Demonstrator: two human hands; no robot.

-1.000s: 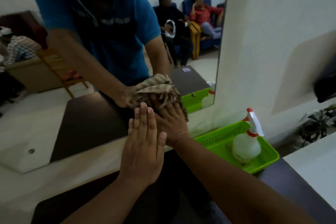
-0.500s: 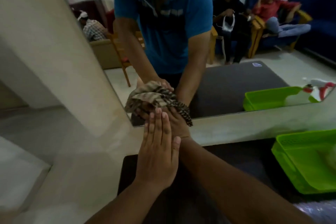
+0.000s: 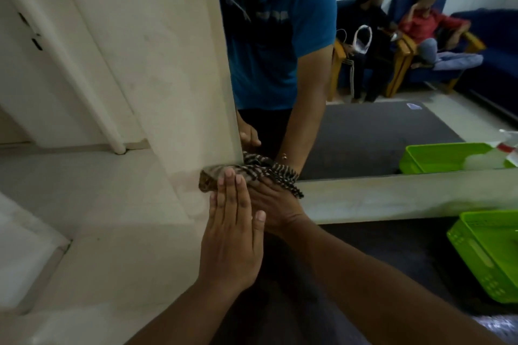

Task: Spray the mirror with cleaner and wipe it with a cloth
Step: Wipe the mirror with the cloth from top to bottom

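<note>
A wall mirror (image 3: 378, 126) fills the upper right of the head view; its left edge runs down beside a cream wall. A brown striped cloth (image 3: 260, 173) is bunched against the mirror's lower left corner. My right hand (image 3: 276, 204) presses on the cloth, fingers closed over it. My left hand (image 3: 231, 232) lies flat, fingers together, on top of my right hand. The spray bottle shows only as a blurred reflection (image 3: 501, 151) at the mirror's right edge.
A green plastic basket (image 3: 485, 255) sits on the dark tabletop (image 3: 386, 246) at the right. A cream ledge (image 3: 392, 199) runs under the mirror. The cream wall (image 3: 126, 64) stands to the left. Seated people appear reflected in the mirror.
Both hands and the cloth have slid left along the mirror's bottom, from its middle to its lower left corner. The view has swung left; the real spray bottle has left the frame.
</note>
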